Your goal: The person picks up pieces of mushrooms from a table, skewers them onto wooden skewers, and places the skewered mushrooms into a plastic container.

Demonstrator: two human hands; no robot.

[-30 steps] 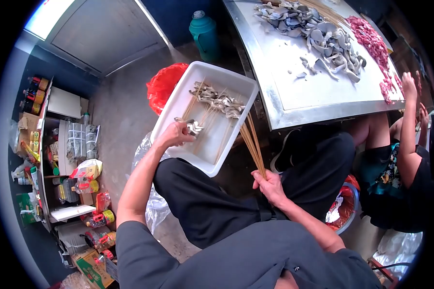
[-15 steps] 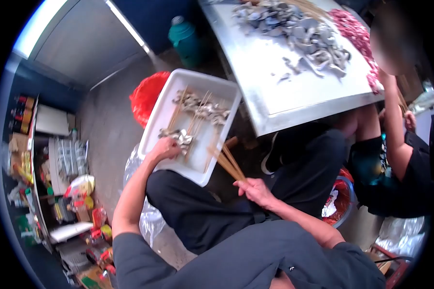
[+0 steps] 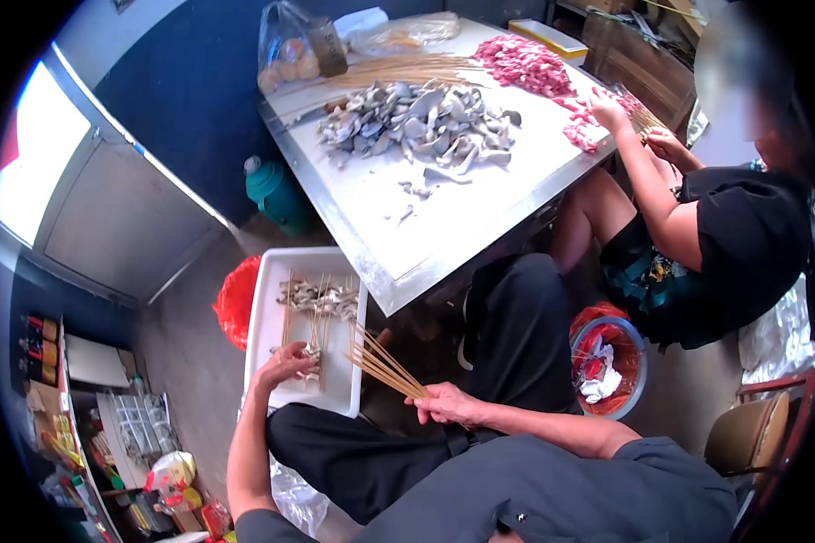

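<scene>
My left hand (image 3: pixel 287 364) is over the near left side of a white plastic tray (image 3: pixel 342 387), its fingers apart beside some mushroom skewers (image 3: pixel 313 355). More skewered mushrooms (image 3: pixel 335 300) lie across the tray's far half. In my right hand (image 3: pixel 445 404), in front of my lap, is a fanned bundle of bamboo skewers (image 3: pixel 385 366). Their far ends reach over the tray's right rim. The tips of my left fingers are partly lost against the mushrooms.
A metal-edged table (image 3: pixel 380 217) holds loose mushrooms (image 3: pixel 426 127), bamboo sticks (image 3: pixel 398 69) and raw meat pieces (image 3: pixel 525 65). At right, a person (image 3: pixel 670 217) handles meat. A lined bucket (image 3: pixel 641 362), a red bag (image 3: pixel 237 303) and a teal jug (image 3: pixel 276 195) stand around.
My view has swung up and to the right, showing more of the table and the other person. My left hand's fingers have loosened beside the mushroom skewers; the right hand keeps its bamboo skewers.
</scene>
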